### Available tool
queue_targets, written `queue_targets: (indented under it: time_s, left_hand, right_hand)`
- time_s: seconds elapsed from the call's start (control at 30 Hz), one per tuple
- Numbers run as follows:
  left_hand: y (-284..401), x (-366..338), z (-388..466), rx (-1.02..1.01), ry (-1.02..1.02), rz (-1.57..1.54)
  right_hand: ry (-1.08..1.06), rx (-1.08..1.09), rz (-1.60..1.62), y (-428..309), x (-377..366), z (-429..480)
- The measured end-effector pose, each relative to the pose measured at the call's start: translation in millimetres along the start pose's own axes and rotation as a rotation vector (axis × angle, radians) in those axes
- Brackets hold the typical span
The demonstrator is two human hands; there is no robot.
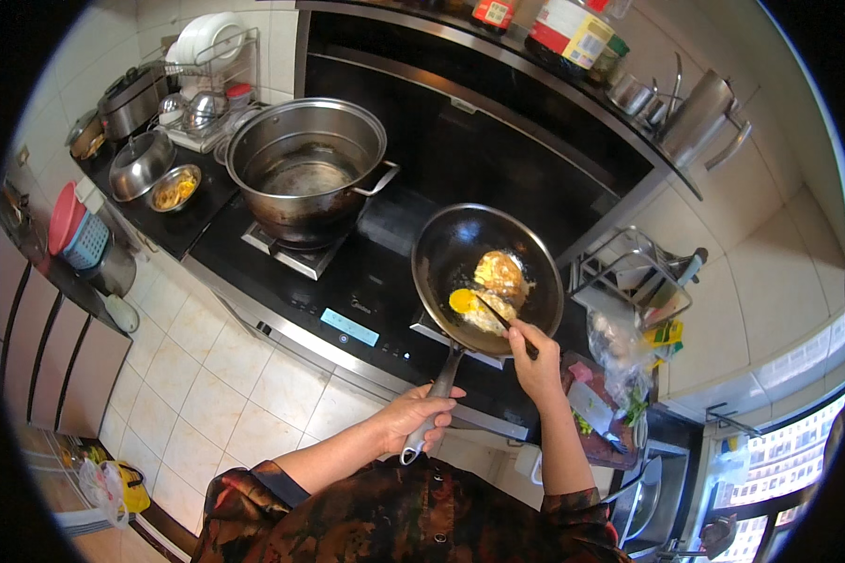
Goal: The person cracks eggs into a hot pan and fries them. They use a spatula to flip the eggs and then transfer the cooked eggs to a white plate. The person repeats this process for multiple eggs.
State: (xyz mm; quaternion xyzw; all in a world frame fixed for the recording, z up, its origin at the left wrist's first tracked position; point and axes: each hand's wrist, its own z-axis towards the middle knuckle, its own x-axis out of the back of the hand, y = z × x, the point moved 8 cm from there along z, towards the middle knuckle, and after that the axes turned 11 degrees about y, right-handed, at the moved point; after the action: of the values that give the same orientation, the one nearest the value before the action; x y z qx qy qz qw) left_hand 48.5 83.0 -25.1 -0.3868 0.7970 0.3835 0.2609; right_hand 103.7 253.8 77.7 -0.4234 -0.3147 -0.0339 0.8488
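Observation:
My left hand [419, 419] is closed around the grey handle [448, 369] of a dark frying pan [433, 243] over the right side of the stove. In my right hand [535, 359] are dark chopsticks [493, 312], reaching down over the pan's near right rim. Their tips are at a fried egg [489, 317] with a bright yellow yolk [462, 301] at its left. A second egg [500, 273], browned on top, lies just beyond it, touching or nearly so. The pan's inside looks shiny. The hand partly hides the chopsticks' upper ends.
A large steel pot [306, 158] stands on the left burner. Further left are a small bowl of food [174, 188], a steel lid [141, 165] and a dish rack [215, 127]. At right, a cleaver [591, 408] lies on a cutting board [609, 450], near a plastic bag [616, 345] and the sink [669, 478].

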Motion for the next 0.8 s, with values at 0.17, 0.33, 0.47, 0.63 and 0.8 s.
queue_targets:
  time_s: [0.17, 0.33, 0.47, 0.63, 0.8]
  left_hand:
    - [1, -3, 0, -0.001, 0.018, 0.015]
    - [2, -3, -3, -0.006, 0.026, 0.014]
    - [0, -2, 2, 0.000, 0.016, 0.014]
    - [1, -3, -1, -0.002, 0.021, 0.010]
    - [1, -3, 0, -0.005, 0.024, 0.018]
  right_hand:
    - [0.024, 0.084, 0.034, 9, -9, 1]
    - [0.008, 0.011, 0.022, 11, -15, -1]
    - [0.068, -0.018, 0.072, 15, -6, -6]
    - [0.083, -0.046, 0.151, 16, -3, -10]
    - [0.069, -0.054, 0.197, 9, -7, -11]
